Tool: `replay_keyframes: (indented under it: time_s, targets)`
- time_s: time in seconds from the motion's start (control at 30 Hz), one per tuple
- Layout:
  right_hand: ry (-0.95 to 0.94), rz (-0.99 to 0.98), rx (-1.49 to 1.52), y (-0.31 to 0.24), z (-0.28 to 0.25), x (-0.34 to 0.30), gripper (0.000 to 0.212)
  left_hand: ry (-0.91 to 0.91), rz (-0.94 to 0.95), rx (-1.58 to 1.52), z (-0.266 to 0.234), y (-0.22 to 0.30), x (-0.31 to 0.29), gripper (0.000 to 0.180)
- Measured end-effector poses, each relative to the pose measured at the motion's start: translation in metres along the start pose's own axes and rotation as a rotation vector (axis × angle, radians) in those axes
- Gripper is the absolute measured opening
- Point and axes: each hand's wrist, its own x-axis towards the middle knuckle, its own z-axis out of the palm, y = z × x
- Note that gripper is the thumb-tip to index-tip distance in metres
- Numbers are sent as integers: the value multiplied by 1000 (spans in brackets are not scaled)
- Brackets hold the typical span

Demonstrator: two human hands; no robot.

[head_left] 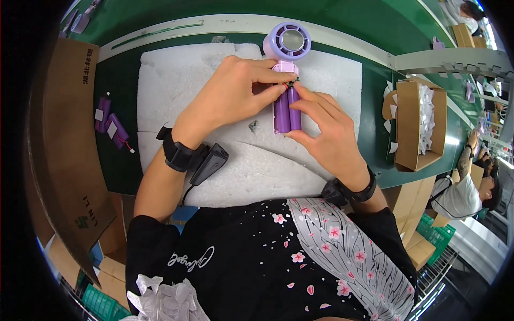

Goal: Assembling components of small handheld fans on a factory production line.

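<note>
A lilac handheld fan (292, 41) lies on a white foam sheet (182, 80), its round head away from me and its handle open toward me. Two purple battery cells (284, 115) lie side by side along the handle, and a small green circuit board with a red wire shows at their far end. My left hand (235, 91) is closed around the fan's neck, its fingertips by the board and wire. My right hand (329, 120) is closed on the battery pack from the right, thumb near its lower end. The fingers hide part of the board.
Two purple battery packs (111, 123) lie on the green bench to the left. A tall cardboard box (69, 134) borders that side. On the right stands a cardboard box (407, 125) with white pieces inside. A pale rail (241, 24) runs behind the foam. Other people work farther right.
</note>
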Motion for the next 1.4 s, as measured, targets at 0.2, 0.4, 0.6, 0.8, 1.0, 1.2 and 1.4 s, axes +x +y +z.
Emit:
replay_keyframes:
  time_s: [0.2, 0.4, 0.6, 0.8, 1.0, 1.2, 1.4]
  targets:
    - [9, 185, 178, -4, 5, 6, 43, -132, -211, -81, -7, 6, 1, 41]
    - [104, 169, 309, 8, 4, 20, 31, -45, -195, -115, 3, -1, -1, 47]
    - [253, 94, 219, 22, 23, 18, 18, -90, -176, -72, 10, 8, -2, 48]
    - [135, 55, 193, 26, 15, 18, 10, -78, -96, -60, 18, -2, -6, 48]
    - [-52, -179, -198, 16, -8, 13, 14, -37, -18, -40, 24, -13, -7, 49]
    - [-60, -187, -170, 10, -16, -6, 26, -99, -20, -77, 28, -9, -4, 51]
    - [5, -133, -169, 7, -9, 2, 26, -95, -42, -84, 27, -5, -2, 49]
